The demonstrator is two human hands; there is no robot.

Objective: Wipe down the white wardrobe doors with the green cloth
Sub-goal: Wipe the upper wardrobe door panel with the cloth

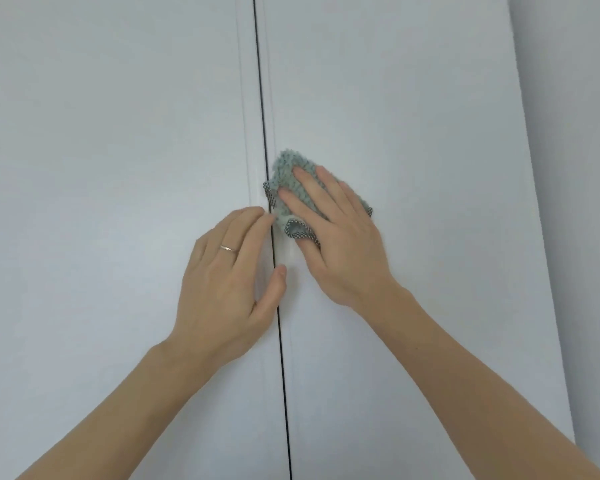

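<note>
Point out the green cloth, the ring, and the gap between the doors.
green cloth [289, 174]: head view, fluffy upper part.
ring [229, 249]: head view, band on left hand's finger.
gap between the doors [261, 109]: head view, dark seam.

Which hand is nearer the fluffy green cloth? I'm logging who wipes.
Right. The right hand presses flat on the fluffy green cloth; the left hand rests beside it, left of the door gap.

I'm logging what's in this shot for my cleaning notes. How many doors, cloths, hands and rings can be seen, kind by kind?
Wardrobe doors: 2, left door and right door
Green cloth: 1
Hands: 2, left hand and right hand
Ring: 1
Total: 6
</note>
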